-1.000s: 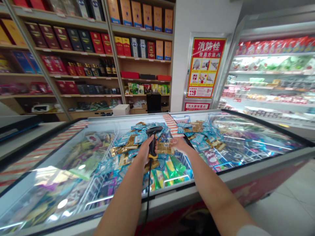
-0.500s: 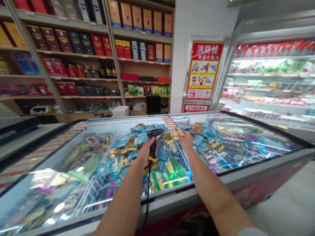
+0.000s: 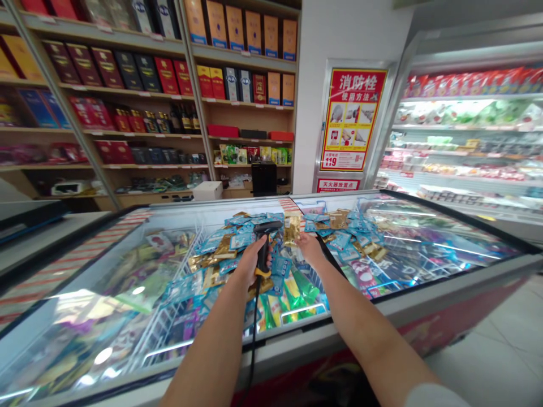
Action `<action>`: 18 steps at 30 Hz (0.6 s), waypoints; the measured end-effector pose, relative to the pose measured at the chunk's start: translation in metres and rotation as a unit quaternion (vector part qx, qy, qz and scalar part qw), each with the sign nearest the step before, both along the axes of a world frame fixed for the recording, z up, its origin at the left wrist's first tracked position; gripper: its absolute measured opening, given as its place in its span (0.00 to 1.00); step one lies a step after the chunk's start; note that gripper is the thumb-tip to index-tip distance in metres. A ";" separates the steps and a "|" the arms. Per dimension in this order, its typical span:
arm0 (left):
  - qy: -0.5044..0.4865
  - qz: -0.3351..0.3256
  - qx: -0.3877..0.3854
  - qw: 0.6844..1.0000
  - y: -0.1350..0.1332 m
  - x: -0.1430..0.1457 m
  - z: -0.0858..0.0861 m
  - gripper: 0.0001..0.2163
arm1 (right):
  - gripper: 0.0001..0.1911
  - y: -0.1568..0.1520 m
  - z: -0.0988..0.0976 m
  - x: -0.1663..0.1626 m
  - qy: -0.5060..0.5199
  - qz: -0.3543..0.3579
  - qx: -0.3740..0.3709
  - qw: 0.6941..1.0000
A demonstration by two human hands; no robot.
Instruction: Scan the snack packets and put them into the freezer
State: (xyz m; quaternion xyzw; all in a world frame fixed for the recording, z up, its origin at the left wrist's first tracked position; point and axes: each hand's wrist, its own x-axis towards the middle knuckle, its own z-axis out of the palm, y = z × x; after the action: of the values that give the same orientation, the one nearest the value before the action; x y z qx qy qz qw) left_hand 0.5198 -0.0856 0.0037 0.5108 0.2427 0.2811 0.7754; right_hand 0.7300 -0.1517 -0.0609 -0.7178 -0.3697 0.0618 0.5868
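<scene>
My left hand [image 3: 248,261] is wrapped round the grip of a black barcode scanner [image 3: 264,240] with a yellow band, whose cable hangs down toward me. My right hand [image 3: 309,247] pinches a gold packet [image 3: 292,228] and holds it upright just right of the scanner's head. Both hands hover over the open middle of a chest freezer [image 3: 382,308], above a heap of blue and gold packets [image 3: 231,243] lying in white wire baskets.
Glass lids [image 3: 85,282] cover the freezer's left and right parts. Wooden shelves with boxed goods [image 3: 139,73] stand behind. A red poster [image 3: 352,118] hangs on the wall. An open chiller [image 3: 466,135] stands at right, with tiled floor [image 3: 504,350] below it.
My right hand lifted the gold packet off the pile, swung it out to the right, then brought it back upright beside the scanner's head. My left hand has kept the scanner almost still.
</scene>
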 end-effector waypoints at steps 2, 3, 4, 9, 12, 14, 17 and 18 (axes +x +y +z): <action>0.008 -0.002 0.009 1.000 0.001 0.000 -0.001 0.21 | 0.04 0.001 0.000 0.002 0.017 -0.009 0.018 1.000; 0.010 -0.002 0.012 1.000 0.001 0.000 -0.002 0.22 | 0.04 0.001 0.001 0.003 0.026 -0.013 0.020 0.999; 0.012 -0.002 0.013 1.000 0.001 0.000 -0.002 0.22 | 0.04 0.001 0.001 0.003 0.033 -0.013 0.019 0.999; 0.019 -0.004 0.014 1.000 0.003 0.001 -0.004 0.22 | 0.05 0.000 0.002 0.005 0.040 0.001 0.014 0.999; 0.023 -0.003 0.022 0.999 0.003 0.002 -0.004 0.22 | 0.05 0.000 0.002 0.003 0.029 0.010 0.016 0.999; 0.025 -0.001 0.029 0.999 0.002 0.002 -0.004 0.21 | 0.05 -0.001 0.003 0.001 0.026 0.014 0.016 0.999; 0.025 0.001 0.035 0.999 0.000 0.001 -0.003 0.21 | 0.06 -0.001 0.005 -0.001 0.030 0.017 0.015 0.999; 0.026 0.001 0.035 0.999 0.000 0.001 -0.002 0.21 | 0.06 -0.001 0.005 -0.001 0.029 0.017 0.014 0.999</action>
State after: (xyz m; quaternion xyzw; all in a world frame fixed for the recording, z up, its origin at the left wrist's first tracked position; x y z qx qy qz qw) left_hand 0.5204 -0.0860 0.0013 0.5442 0.2535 0.2765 0.7504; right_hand 0.7290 -0.1529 -0.0555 -0.7009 -0.3655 0.0877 0.6062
